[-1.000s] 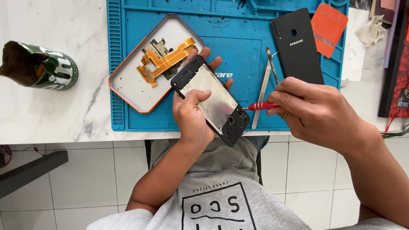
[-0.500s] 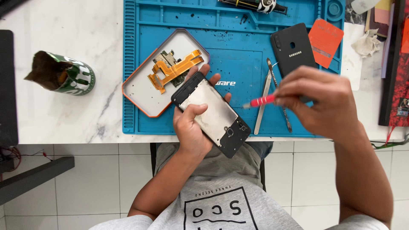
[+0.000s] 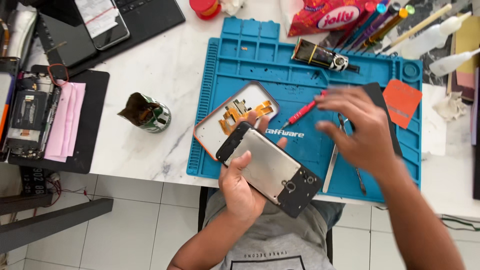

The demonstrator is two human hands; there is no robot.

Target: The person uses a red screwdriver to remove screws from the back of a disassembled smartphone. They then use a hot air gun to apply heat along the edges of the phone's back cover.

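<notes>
A blue work mat (image 3: 235, 65) covers the white table (image 3: 165, 70). Over its near edge, the left hand (image 3: 242, 192) grips an opened phone (image 3: 270, 170), long axis running from ten to four o'clock. The right hand (image 3: 357, 127), blurred with fingers spread, hovers holding nothing; at its nine o'clock lies a red screwdriver (image 3: 302, 112), tip pointing toward eight o'clock.
</notes>
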